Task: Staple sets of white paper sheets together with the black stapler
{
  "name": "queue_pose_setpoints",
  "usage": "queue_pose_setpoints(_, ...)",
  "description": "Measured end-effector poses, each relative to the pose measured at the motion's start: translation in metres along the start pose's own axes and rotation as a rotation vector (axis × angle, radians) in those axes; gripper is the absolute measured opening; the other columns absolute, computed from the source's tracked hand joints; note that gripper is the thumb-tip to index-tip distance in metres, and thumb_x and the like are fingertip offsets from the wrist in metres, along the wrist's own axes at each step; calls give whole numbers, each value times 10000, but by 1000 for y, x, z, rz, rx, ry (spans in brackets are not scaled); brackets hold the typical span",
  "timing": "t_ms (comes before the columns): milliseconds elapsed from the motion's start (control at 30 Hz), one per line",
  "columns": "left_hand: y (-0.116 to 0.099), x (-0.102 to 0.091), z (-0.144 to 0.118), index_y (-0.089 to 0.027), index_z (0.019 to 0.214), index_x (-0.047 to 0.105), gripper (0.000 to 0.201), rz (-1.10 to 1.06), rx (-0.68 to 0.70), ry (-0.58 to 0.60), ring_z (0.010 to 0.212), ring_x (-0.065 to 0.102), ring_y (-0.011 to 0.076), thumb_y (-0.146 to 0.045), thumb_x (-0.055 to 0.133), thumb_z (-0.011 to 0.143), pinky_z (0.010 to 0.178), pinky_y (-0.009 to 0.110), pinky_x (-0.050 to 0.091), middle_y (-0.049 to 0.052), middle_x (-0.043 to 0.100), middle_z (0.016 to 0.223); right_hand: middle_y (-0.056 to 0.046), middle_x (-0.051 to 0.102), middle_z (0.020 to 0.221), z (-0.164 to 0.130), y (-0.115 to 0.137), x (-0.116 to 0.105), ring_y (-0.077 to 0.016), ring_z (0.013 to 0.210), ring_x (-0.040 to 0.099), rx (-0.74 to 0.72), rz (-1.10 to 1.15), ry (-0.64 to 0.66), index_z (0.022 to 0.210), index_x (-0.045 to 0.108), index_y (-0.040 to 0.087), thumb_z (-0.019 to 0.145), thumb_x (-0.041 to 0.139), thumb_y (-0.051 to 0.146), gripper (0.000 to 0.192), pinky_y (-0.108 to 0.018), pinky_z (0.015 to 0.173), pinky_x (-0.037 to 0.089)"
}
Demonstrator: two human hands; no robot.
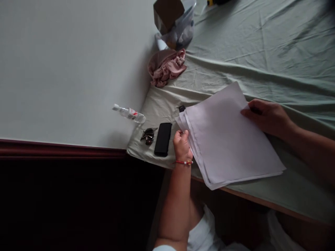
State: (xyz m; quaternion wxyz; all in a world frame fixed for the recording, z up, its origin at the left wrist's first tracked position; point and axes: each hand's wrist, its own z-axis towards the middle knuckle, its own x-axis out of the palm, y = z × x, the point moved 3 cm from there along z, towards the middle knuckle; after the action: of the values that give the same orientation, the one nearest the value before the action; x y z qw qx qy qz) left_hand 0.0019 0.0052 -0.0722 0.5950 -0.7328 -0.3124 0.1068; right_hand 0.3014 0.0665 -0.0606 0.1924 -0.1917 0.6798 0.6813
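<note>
Paper stack (231,139) sits btwn the two hands, over the near edge of the green cloth (225,66), its lowest corner jutting past that edge in view; can't tell how much of it rests on the cloth vs. hangs in the grip. Long axis runs from the far side toward the near edge, slanting R as it comes. L hand (182,144) is at the stack's L side, nr the far-L corner, thumb & fingers together on the sheet edges; R hand (272,116) has thumb & forefinger pinched on the opp. side, also toward the far end. Both touch, so neither's nearer; paper lies R of the L fingers, L of the R ones. Stack looks thin, whitish w/ a faint lilac cast in dim light, top face blank; edges uneven, a few sheets fanned out on the L side & at the near-R corner. Phone (162,139) lies just L of the L hand, nr the cloth's near-L corner.
</note>
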Motion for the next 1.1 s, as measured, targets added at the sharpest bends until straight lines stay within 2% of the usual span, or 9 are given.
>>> queue_pose_setpoints(133, 0, -6, 4, -198, 930, 606, 335, 128, 91, -75, 704, 623, 127, -292, 841, 711, 737, 268, 456, -50, 644, 722, 18, 526, 649, 1, -4, 0, -100, 575, 420, -29, 122, 51, 800, 609, 200, 808, 658, 519, 324, -248, 529, 314)
queue_pose_setpoints(333, -13, -9, -3, -238, 1018, 504, 371, 295, 316, -154, 524, 387, 68, -146, 774, 781, 599, 230, 310, -133, 370, 631, 27, 500, 634, 3, -10, 1, -90, 551, 401, -56, 195, 93, 806, 586, 201, 810, 702, 565, 382, -227, 495, 279)
queue_pose_setpoints(433, -18, -8, -5, -246, 1079, 518, 386, 352, 407, -111, 544, 407, 82, -129, 754, 797, 606, 241, 324, -118, 404, 659, 28, 500, 635, 3, -9, 3, -88, 545, 404, -41, 222, 116, 799, 575, 201, 808, 700, 574, 394, -224, 484, 285)
queue_pose_setpoints(500, -18, -9, -4, -234, 1036, 573, 302, 373, 434, -81, 585, 442, 91, -128, 732, 802, 631, 248, 346, -87, 476, 705, 29, 503, 634, 3, -8, 3, -84, 539, 388, -27, 205, 113, 796, 574, 199, 815, 692, 554, 374, -225, 480, 286)
queue_pose_setpoints(600, -12, -10, 0, -212, 901, 639, 146, 338, 375, -58, 678, 511, 108, -128, 696, 795, 696, 254, 391, -30, 591, 805, 18, 529, 643, 3, -7, 2, -92, 551, 406, -13, 139, 86, 818, 609, 194, 827, 673, 533, 345, -231, 489, 302)
queue_pose_setpoints(700, -6, -11, 3, -212, 882, 678, 82, 201, 257, -19, 799, 581, 138, -199, 700, 804, 796, 273, 437, 1, 652, 872, 0, 577, 669, 3, -7, 0, -108, 580, 460, -19, 111, 64, 843, 643, 191, 824, 663, 534, 345, -239, 514, 344)
queue_pose_setpoints(800, -4, -11, 2, -226, 907, 706, 145, 116, 202, 34, 904, 610, 165, -341, 736, 825, 861, 294, 457, 15, 675, 927, -9, 612, 692, 3, -9, -1, -114, 588, 490, 6, 120, 51, 860, 651, 195, 820, 674, 548, 357, -242, 519, 366)
queue_pose_setpoints(900, -4, -9, 0, -230, 911, 717, 242, 87, 168, 67, 925, 617, 171, -419, 799, 782, 877, 305, 464, 16, 683, 942, -9, 617, 698, 3, -10, -2, -111, 579, 501, 39, 170, 33, 854, 635, 198, 811, 689, 535, 344, -235, 503, 372)
queue_pose_setpoints(1100, -6, -8, -2, -216, 877, 733, 308, 89, 163, 68, 884, 607, 148, -327, 904, 647, 875, 297, 457, -1, 680, 916, 1, 576, 659, 3, -7, -4, -98, 536, 466, 72, 249, 28, 826, 608, 196, 817, 705, 453, 275, -214, 452, 329)
